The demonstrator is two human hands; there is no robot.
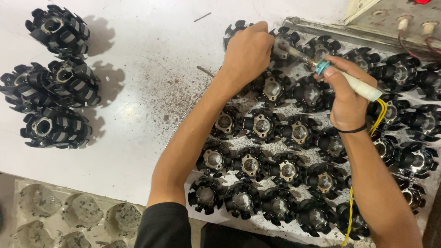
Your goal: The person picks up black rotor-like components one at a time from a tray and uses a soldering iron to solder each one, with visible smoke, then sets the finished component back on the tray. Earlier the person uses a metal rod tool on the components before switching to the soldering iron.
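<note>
My right hand grips a soldering iron with a white handle, a teal collar and a yellow cord. Its metal tip points up-left toward a black round motor part at the far end of the tray. My left hand is closed over that same spot, steadying the part or holding something thin against it; the fingers hide what. Several black finned motor parts with metal centres lie in rows beneath both arms.
Stacks of the same black parts stand at the left on the white, stained table. A clear plastic blister tray with round pockets sits at the near left. A grey device with red wires lies at the far right.
</note>
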